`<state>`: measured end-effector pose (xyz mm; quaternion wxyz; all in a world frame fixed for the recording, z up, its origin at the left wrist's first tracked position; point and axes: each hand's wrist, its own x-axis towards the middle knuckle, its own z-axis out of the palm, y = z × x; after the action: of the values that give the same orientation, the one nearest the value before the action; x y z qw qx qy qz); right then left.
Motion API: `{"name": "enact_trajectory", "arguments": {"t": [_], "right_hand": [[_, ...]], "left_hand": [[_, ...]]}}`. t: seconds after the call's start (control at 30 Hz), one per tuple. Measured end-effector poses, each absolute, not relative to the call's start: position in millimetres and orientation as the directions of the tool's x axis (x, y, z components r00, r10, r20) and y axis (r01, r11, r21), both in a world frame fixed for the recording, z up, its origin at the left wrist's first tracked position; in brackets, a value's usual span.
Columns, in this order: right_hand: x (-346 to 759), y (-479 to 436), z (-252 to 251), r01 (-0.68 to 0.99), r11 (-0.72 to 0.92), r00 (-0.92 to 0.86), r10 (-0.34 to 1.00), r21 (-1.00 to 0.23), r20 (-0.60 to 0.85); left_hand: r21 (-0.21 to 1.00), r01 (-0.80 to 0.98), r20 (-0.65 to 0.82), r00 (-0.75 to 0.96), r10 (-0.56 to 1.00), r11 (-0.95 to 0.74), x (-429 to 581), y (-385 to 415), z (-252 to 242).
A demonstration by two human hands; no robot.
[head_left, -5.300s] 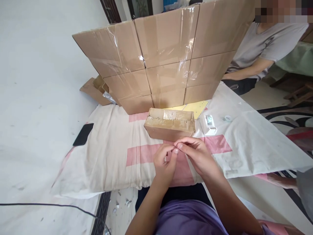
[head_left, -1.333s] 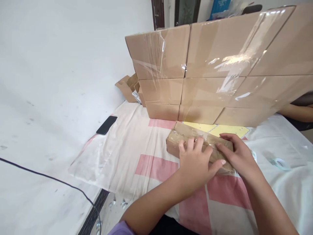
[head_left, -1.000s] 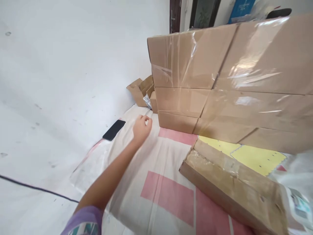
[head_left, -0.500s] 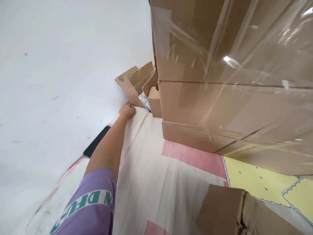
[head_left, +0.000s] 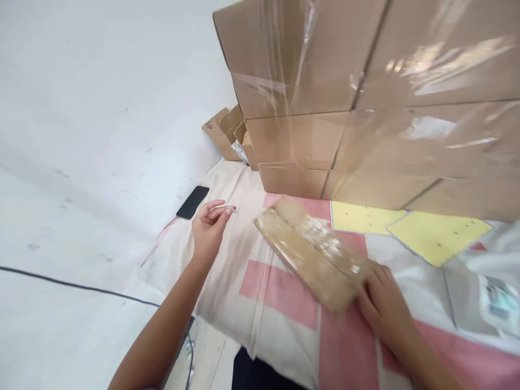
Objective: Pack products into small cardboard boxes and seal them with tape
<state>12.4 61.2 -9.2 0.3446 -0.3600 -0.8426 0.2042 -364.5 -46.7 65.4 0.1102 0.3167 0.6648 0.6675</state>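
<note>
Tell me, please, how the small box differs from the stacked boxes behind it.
The small box lies alone, flat and askew on the cloth, right hand touching it; the stacked boxes stand as a wall. Its tape looks crumpled; theirs is smooth clear wrap. Both are brown cardboard.

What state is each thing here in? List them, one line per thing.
left hand: raised, grip pinched on a thin white strip.
right hand: at the near end of the taped box; grip blurred, unclear.
taped box: closed, lying flat and askew on the cloth.
stacked boxes: closed, wrapped in clear film.
phone: lying flat, screen dark.
small cartons: flaps open.
</note>
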Motion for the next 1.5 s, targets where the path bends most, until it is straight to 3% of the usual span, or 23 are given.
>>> {"name": "enact_trajectory", "arguments": {"t": [0.1,0.17,0.2,0.27,0.33,0.37,0.4,0.47,0.53,0.63,0.73,0.87,1.0,1.1,1.2,1.3,1.5], "right_hand": [[26.8,28.0,14.2,0.460,0.671,-0.432,0.741,-0.581,0.514],[32.8,5.9,34.4,0.331,0.766,-0.410,0.643,-0.552,0.647],[35.3,-6.2,44.0,0.244,0.803,-0.425,0.592,-0.544,0.684],[38.4,-32.0,59.2,0.110,0.776,-0.474,0.590,-0.620,0.654],[37.8,-56.0,65.8,0.054,0.560,-0.495,0.734,-0.827,0.465],[36.1,-65.6,65.8,0.030,0.380,-0.508,0.803,-0.925,0.313],[33.8,-73.1,63.9,0.000,0.171,-0.534,0.833,-0.985,0.144],[28.4,-81.9,56.7,-0.057,-0.239,-0.628,0.764,-0.969,-0.152],[23.9,-84.8,48.2,-0.096,-0.494,-0.707,0.645,-0.864,-0.290],[21.7,-84.4,39.8,-0.180,-0.611,-0.701,0.629,-0.771,-0.335],[24.2,-80.6,37.1,-0.245,-0.575,-0.645,0.698,-0.781,-0.311],[26.0,-63.8,33.9,-0.210,-0.417,-0.606,0.765,-0.884,-0.217],[14.8,-31.2,27.8,-0.159,-0.389,-0.558,0.793,-0.907,-0.243],[-0.3,-7.7,25.4,-0.172,-0.428,-0.547,0.791,-0.887,-0.276],[-14.0,4.1,23.7,-0.207,-0.393,-0.510,0.825,-0.896,-0.244],[-23.6,5.3,17.6,-0.264,-0.345,-0.484,0.855,-0.901,-0.186],[-32.5,4.6,5.1,-0.289,-0.329,-0.490,0.858,-0.899,-0.156]], "left_hand": [[0.956,0.286,0.256,-0.713,0.652,-0.063,-277.4,-89.9,85.1],[0.892,0.447,0.342,-0.575,0.743,-0.064,-227.6,-113.0,86.2],[0.802,0.588,0.429,-0.453,0.781,-0.100,-206.6,-122.9,83.1],[0.509,0.822,0.600,-0.124,0.791,-0.257,-173.3,-139.1,71.7],[0.244,0.880,0.683,0.141,0.716,-0.407,-151.9,-149.7,58.2],[0.172,0.877,0.705,0.208,0.678,-0.448,-145.1,-152.8,52.5],[0.135,0.874,0.719,0.237,0.653,-0.466,-140.4,-154.9,47.9],[0.102,0.878,0.736,0.251,0.629,-0.469,-135.6,-156.3,42.4],[0.086,0.876,0.747,0.258,0.612,-0.474,-134.7,-156.0,39.9],[0.094,0.881,0.759,0.237,0.606,-0.463,-135.3,-155.2,34.8],[0.105,0.896,0.745,0.217,0.630,-0.432,-133.8,-156.1,24.7],[0.104,0.928,0.727,0.173,0.664,-0.356,-137.6,-155.2,13.5],[0.112,0.987,0.818,-0.024,0.575,-0.118,-169.5,-138.4,16.8],[0.274,0.961,0.861,-0.264,0.436,0.040,-199.9,-115.2,26.2],[0.440,0.895,0.817,-0.430,0.384,0.066,-212.3,-95.1,32.6],[0.446,0.895,0.823,-0.413,0.390,0.006,-202.9,-87.0,29.6],[0.384,0.920,0.775,-0.275,0.569,-0.078,-158.5,-87.8,12.1]]}}
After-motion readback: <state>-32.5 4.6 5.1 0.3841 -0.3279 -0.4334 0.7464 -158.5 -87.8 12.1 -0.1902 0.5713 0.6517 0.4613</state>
